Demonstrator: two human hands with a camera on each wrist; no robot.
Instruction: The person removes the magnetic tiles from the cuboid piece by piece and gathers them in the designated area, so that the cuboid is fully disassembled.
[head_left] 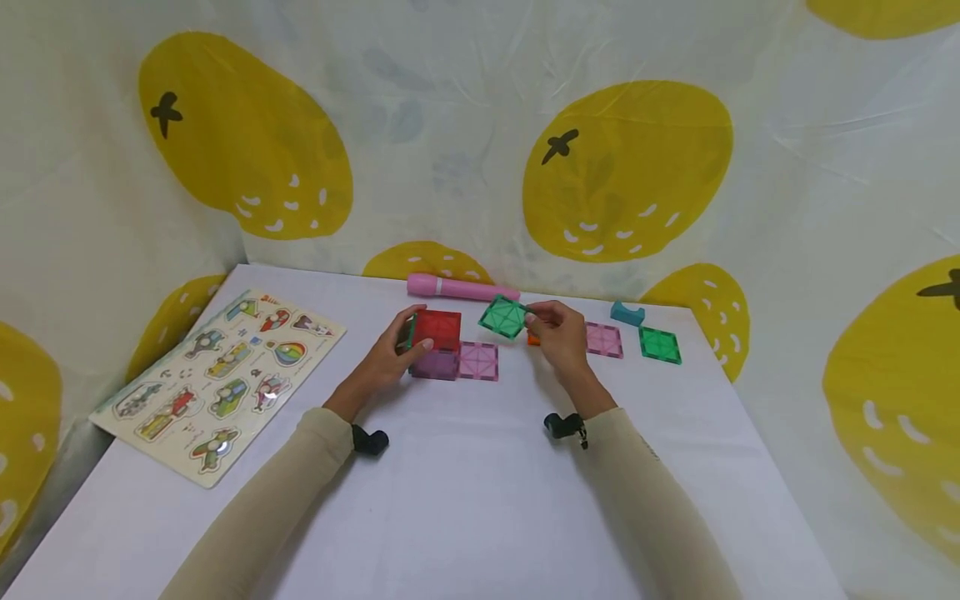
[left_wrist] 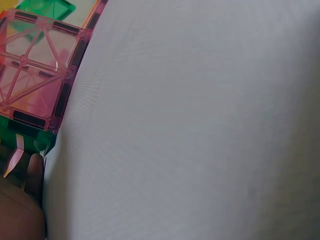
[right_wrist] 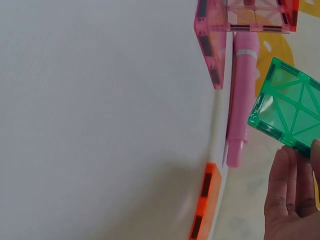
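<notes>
My left hand (head_left: pixel 384 357) grips the left side of a small box of translucent magnetic tiles. Its upper tile is red (head_left: pixel 438 328), its front is a purplish pink tile (head_left: pixel 433 365), and a green tile (left_wrist: pixel 30 136) shows beside the fingers in the left wrist view. A pink tile (head_left: pixel 478 362) extends from the box's right side. Held up to the right of the box is a loose green tile (head_left: pixel 502 317), tilted, its corner pinched between the thumb and fingers of my right hand (head_left: pixel 562 335). The left fingertips are partly hidden behind the box.
Past my right hand lie an orange piece (right_wrist: pixel 204 205), another pink tile (head_left: pixel 604 340), a second green tile (head_left: pixel 660 345) and a blue notched block (head_left: pixel 627 313). A pink stick-like toy (head_left: pixel 465 288) lies along the back edge. At left is a picture puzzle board (head_left: pixel 251 350).
</notes>
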